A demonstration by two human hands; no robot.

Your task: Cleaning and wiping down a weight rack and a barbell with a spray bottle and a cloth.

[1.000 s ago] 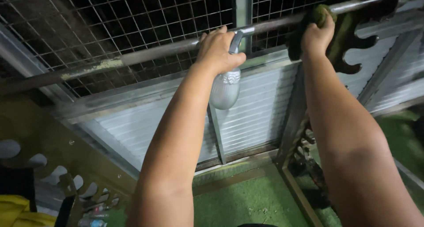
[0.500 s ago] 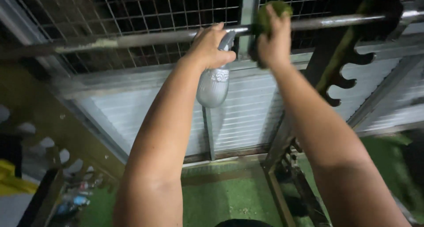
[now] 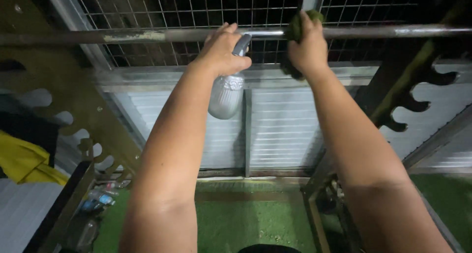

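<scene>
Both arms reach up to a metal rail (image 3: 147,35) that runs across the top of the view, in front of a wire mesh panel (image 3: 196,7).

Left hand (image 3: 223,49) is curled shut around the neck of a silver spray bottle (image 3: 226,93), fingers over the trigger head. Bottle hangs straight down below the fist, body free in the air just under the rail. Held that way prob. so the nozzle sits right at rail height & points at the metal beside the cloth.

Right hand (image 3: 307,49) is clenched on a green cloth (image 3: 296,29), w/ the cloth bunched between palm & rail. It wraps over the top of the rail, so the grip presses it onto the round surface from above and the front. The two hands sit near each other on the rail, not touching.

Rail looks shinier between and right of the hands and has a pale flaky patch further left; can't tell in this dim light if that's paint or dirt.

Below: pale slatted panel (image 3: 285,130) behind the arms, green turf floor (image 3: 255,223). Scalloped dark brackets (image 3: 408,110) on both sides. Yellow fabric (image 3: 22,159) at far left edge, a few plastic bottles (image 3: 98,201) lying low left.
</scene>
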